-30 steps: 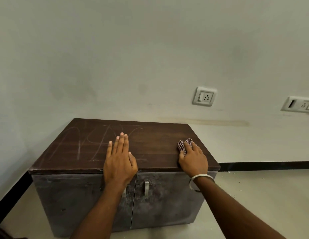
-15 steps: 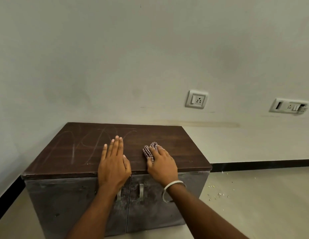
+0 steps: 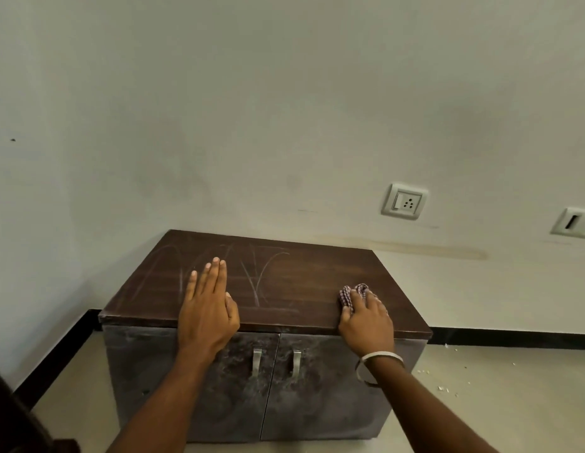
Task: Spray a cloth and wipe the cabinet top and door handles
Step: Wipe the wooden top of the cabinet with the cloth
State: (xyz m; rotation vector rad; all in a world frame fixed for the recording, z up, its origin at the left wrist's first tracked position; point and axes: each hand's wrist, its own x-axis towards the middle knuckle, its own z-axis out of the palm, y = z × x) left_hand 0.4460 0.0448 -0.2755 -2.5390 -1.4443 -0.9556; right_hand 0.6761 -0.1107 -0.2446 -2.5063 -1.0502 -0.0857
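Since it's just a small checked cloth (image 3: 351, 295), it'll handle soft, light and floppy, so I'd say pressing a flat palm on the bunched middle beats pinching a corner. From the head view, the cloth sits on the cabinet top (image 3: 304, 276), near the front edge on the right side of the cabinet. The right hand (image 3: 366, 322) lies over it, fingers (image 3: 371, 300) curled lightly down and pinning the wad to the wood, not really clenched. The left hand (image 3: 208, 312) is flat on the cabinet top toward the left, fingers straight and close together, holding nothing, looks like bracing. Chalky streaks (image 3: 258, 279) show between the hands. Both door handles (image 3: 257, 362) below the front edge look untouched.
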